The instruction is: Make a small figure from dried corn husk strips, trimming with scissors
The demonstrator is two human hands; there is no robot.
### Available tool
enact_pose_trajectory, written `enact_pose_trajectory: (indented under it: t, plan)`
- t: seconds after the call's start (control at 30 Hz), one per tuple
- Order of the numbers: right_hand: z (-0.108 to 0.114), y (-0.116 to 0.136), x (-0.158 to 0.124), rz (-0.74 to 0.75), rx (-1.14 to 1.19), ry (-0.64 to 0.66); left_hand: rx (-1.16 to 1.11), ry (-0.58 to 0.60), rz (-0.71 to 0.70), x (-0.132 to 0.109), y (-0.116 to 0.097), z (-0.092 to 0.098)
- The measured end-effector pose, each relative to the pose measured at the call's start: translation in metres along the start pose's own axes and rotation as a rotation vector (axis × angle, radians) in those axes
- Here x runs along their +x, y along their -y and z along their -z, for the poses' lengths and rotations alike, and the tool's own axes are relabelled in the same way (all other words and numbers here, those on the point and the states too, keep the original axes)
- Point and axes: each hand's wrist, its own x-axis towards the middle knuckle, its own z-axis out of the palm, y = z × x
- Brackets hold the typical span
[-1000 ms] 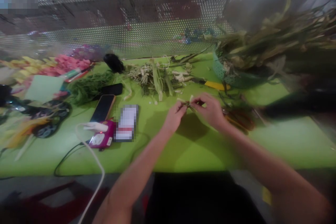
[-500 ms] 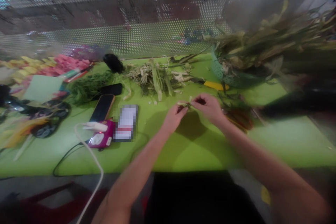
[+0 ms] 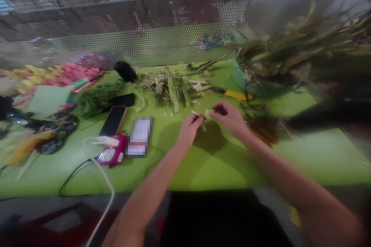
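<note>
Over the green tabletop, my left hand pinches a pale green piece of plant stalk, whose end pokes out past the fingertips. My right hand is closed just to the right, its thumb and forefinger on a small pale bit of the plant. The fingertips of both hands are a short gap apart. Behind them lies a heap of trimmed leaves and stalks. A knife with a yellow handle rests beyond my right hand.
A green perforated basket overflows with long leafy stalks at right. On the left are an orange-edged phone, a blurred-screen phone, a magenta device with a white cable, and green stringy material. Scissors lie at right.
My left hand has shifted slightly left and down, and a gap has opened between the fingertips. A thin strip now hangs below the left fingers.
</note>
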Motion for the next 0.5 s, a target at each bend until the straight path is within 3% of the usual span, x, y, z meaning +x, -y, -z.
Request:
enact_pose_trajectory:
  t: [0.13, 0.5]
  plan:
    - [-0.0021, 0.0001, -0.0008, -0.005, 0.020, 0.090, -0.046, 0.026, -0.003, 0.0000, 0.0009, -0.0016]
    - [-0.0029, -0.0059, -0.0031, 0.028, -0.095, 0.050, 0.127, 0.030, -0.050, -0.0017, -0.0048, -0.0062]
